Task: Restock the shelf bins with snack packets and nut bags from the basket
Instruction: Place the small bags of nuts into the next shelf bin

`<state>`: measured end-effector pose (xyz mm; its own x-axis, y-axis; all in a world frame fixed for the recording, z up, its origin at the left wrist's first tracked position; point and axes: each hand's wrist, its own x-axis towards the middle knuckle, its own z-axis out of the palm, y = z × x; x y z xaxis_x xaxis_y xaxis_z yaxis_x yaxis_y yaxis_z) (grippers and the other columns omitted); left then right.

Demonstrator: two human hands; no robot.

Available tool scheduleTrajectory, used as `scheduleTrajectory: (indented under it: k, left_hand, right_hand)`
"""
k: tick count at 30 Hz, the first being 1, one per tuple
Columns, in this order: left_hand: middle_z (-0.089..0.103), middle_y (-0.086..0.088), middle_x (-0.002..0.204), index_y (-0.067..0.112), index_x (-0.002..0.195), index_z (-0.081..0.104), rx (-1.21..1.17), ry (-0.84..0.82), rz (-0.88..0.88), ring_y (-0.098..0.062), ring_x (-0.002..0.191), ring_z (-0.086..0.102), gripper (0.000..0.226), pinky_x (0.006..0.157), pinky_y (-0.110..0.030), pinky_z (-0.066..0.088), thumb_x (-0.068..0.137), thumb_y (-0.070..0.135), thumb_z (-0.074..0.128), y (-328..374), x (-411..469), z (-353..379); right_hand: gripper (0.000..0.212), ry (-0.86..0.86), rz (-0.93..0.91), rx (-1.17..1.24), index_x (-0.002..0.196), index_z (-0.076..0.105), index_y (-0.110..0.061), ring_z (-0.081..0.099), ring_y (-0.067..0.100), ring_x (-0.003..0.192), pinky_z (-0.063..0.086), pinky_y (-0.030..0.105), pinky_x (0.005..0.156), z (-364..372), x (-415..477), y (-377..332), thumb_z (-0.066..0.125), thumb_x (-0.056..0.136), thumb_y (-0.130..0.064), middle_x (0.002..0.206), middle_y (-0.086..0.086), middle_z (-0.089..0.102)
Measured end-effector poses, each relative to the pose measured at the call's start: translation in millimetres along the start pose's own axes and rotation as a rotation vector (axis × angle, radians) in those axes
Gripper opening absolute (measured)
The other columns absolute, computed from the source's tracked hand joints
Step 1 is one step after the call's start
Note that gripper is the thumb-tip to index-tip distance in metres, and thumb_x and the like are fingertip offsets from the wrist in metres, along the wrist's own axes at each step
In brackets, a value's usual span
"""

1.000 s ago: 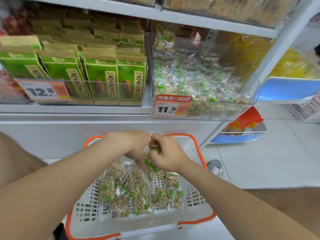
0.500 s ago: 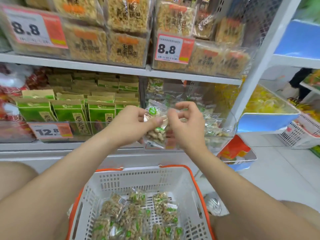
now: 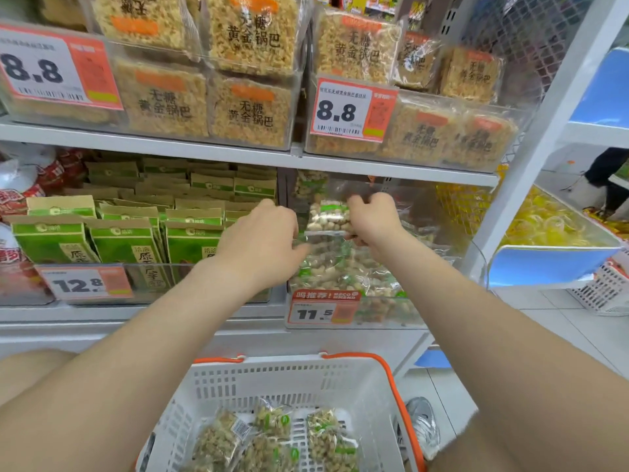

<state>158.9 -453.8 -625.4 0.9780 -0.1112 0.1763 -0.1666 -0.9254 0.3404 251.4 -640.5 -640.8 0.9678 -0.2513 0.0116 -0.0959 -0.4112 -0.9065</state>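
A clear nut bag (image 3: 328, 218) with a green label is held upright over the clear shelf bin (image 3: 354, 315) tagged 11.5. My right hand (image 3: 372, 218) pinches the bag's right edge. My left hand (image 3: 262, 245) is at the bag's left lower edge; its fingertips are hidden behind the hand. The bin holds several like nut bags (image 3: 335, 270). Below, the white basket (image 3: 272, 379) with orange rim holds several more nut bags (image 3: 272, 437).
Green-and-brown packets (image 3: 126, 233) fill the bin to the left, tagged 12.8. The shelf above carries crisp rice packs (image 3: 252, 107) tagged 8.8. A white upright post (image 3: 531, 137) stands to the right, with a blue-edged bin of yellow sweets (image 3: 551, 229) beyond.
Both hands lifted a nut bag out of the basket and carried it up and forward into the 11.5 bin. The view tilted upward.
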Motion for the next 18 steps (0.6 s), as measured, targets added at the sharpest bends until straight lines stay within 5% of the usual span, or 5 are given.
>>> scheduleTrajectory:
  k: [6,10,13,18]
  left_hand:
    - [0.041,-0.005,0.116,0.024,0.115,0.057,0.216,-0.044,0.023,-0.027,0.077,0.062,0.022,0.062,-0.038,0.053,0.099,0.036,0.065,5,1,7]
    - [0.059,-0.003,0.106,0.022,0.105,0.063,0.189,-0.051,0.036,-0.030,0.087,0.064,0.012,0.063,-0.037,0.048,0.098,0.032,0.064,7,3,10]
    - [0.062,-0.003,0.102,0.022,0.106,0.062,0.178,-0.064,0.020,-0.030,0.089,0.063,0.013,0.064,-0.037,0.048,0.097,0.031,0.064,7,3,15]
    - [0.059,-0.003,0.099,0.022,0.109,0.063,0.177,-0.052,0.006,-0.031,0.089,0.060,0.014,0.065,-0.037,0.044,0.098,0.031,0.063,6,2,18]
  right_hand:
    - [0.049,0.052,0.060,0.071,0.100,0.061,-0.008,0.065,0.024,0.056,0.056,0.036,0.055,17,22,12,0.073,0.090,-0.055,0.082,0.008,0.066]
    - [0.032,0.059,-0.014,0.095,0.102,0.061,-0.007,0.059,0.025,0.076,0.051,0.032,0.063,32,26,3,0.062,0.079,-0.030,0.092,0.007,0.063]
    - [0.022,0.088,-0.123,0.050,0.114,0.056,-0.008,0.060,0.023,0.082,0.049,0.029,0.065,40,27,0,0.058,0.093,-0.015,0.097,0.007,0.062]
    - [0.029,0.010,-0.206,-0.262,0.120,0.047,-0.016,0.060,0.038,0.106,0.054,0.050,0.094,52,35,6,0.061,0.094,-0.015,0.114,0.014,0.062]
